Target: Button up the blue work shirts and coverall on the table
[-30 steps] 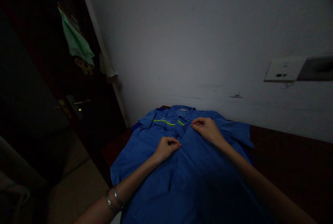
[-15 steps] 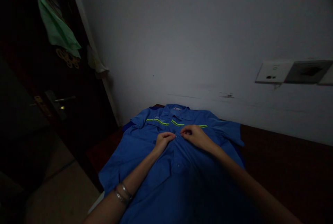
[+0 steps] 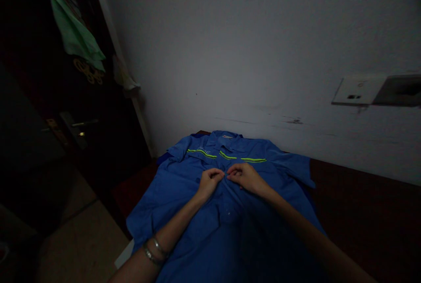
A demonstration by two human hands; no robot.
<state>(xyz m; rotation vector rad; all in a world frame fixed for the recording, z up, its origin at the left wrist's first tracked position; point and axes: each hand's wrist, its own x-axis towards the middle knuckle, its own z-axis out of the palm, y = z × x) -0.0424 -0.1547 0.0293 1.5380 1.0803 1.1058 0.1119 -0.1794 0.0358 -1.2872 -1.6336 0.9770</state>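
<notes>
A blue work shirt [image 3: 184, 199] with yellow-green stripes across the chest lies front up on a dark wooden table [image 3: 365, 213], collar toward the wall. My left hand [image 3: 209, 180] pinches the shirt's front edge at mid-chest, fingers curled. My right hand [image 3: 245, 177] pinches the opposite front edge, and the fingertips of both hands meet at the placket. Bracelets sit on my left wrist.
A white wall rises just behind the table, with a socket plate [image 3: 357, 91] at right. A dark door with a handle [image 3: 80, 123] stands at left, green cloth [image 3: 75, 33] hanging on it. Tiled floor lies at lower left.
My right hand came down from near the collar to mid-chest. The two hands closed in on each other and now touch at the placket. The right stripe is uncovered.
</notes>
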